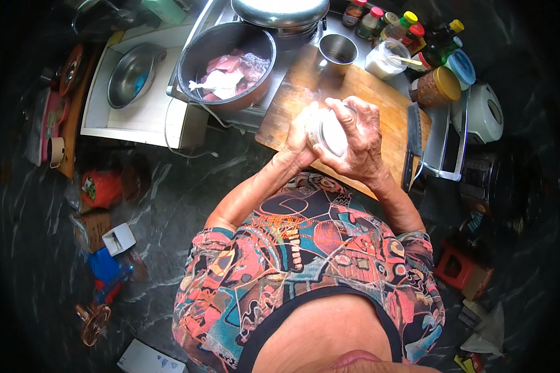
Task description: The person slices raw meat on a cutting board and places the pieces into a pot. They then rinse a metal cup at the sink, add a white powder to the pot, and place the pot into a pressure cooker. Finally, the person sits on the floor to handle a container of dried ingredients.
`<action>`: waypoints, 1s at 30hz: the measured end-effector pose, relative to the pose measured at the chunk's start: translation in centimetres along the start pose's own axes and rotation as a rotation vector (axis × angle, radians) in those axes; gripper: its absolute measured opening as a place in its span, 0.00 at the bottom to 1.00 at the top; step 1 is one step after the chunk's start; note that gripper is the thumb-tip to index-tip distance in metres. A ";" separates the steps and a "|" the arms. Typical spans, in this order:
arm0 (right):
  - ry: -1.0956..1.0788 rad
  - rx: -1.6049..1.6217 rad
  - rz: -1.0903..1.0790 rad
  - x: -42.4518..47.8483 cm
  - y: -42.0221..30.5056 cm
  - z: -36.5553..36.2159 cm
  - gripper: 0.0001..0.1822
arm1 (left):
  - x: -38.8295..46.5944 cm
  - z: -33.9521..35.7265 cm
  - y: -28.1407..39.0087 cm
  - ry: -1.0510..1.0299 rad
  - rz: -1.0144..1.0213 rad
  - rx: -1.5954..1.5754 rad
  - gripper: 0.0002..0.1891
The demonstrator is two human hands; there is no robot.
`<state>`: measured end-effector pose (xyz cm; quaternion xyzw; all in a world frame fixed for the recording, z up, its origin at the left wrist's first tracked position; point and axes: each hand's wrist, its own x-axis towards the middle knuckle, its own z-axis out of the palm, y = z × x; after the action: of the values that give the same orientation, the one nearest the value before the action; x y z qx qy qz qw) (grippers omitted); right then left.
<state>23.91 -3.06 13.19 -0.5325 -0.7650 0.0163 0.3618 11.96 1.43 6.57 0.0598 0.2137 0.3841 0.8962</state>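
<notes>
Both hands meet around a small round jar [327, 132] with a white top, held tilted above the near part of a wooden cutting board [378, 107]. My left hand [299, 140] wraps the jar's side from the left. From the right, my right hand [361, 140] grips its top with spread, bent fingers. Whether the white top is a lid or the contents cannot be made out. Beyond the hands, a stainless steel cup [338, 52] stands on the board. A dark-handled knife [411, 144] lies along its right edge.
Left of the board, a dark pot [186, 77] holds raw meat and clear plastic. A lidded metal pan [280, 10] sits behind. An open jar of white granules [386, 58] with a spoon stands among several seasoning bottles [403, 28]. Farther left, a sink [121, 125] contains a metal basin [119, 74].
</notes>
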 end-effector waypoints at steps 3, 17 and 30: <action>-0.023 0.019 -0.007 -0.2 0.5 -0.2 0.38 | 0.0 0.2 -0.4 0.063 -0.010 0.008 0.20; 0.084 0.167 0.414 -1.8 6.2 -5.4 0.28 | 4.2 2.6 -4.1 -0.126 0.446 0.816 0.24; -0.044 -0.826 0.631 -12.7 24.5 -13.4 0.35 | 3.9 -1.7 -2.3 -0.048 0.191 1.023 0.09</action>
<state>53.42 -7.79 6.18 -0.8350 -0.5174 -0.1676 0.0828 15.15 2.50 3.09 0.5184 0.3469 0.3091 0.7179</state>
